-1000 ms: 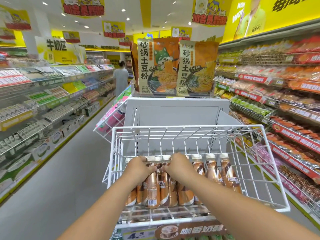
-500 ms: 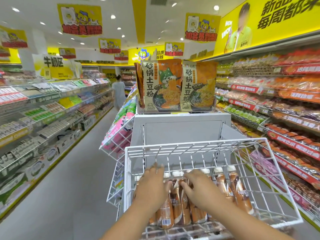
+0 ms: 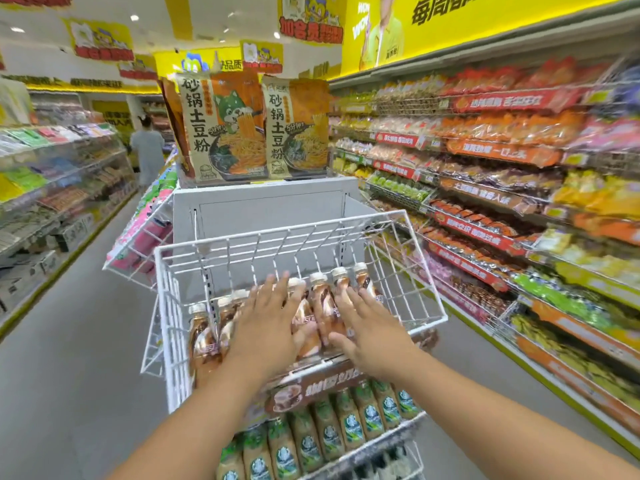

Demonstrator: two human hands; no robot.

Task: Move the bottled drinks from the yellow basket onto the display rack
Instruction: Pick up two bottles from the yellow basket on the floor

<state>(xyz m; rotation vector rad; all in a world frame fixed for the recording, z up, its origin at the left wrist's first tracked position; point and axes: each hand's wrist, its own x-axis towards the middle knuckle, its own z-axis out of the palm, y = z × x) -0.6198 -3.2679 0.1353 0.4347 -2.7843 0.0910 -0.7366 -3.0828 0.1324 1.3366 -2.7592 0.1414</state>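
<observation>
Brown plastic coffee bottles [image 3: 320, 299] stand packed in the white wire display rack [image 3: 426, 271]; left hand [image 3: 266, 327] and right hand [image 3: 374, 327], fingers spread flat, press them, probably to square the rows.

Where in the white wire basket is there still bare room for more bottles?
Free: the back of the white wire basket, between the brown bottles and the grey panel. Crowded: the front rows, under the left hand and right hand.

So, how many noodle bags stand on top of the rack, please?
2 face front, side by side: left bag, right bag. An orange edge behind the left one may be another.
</observation>
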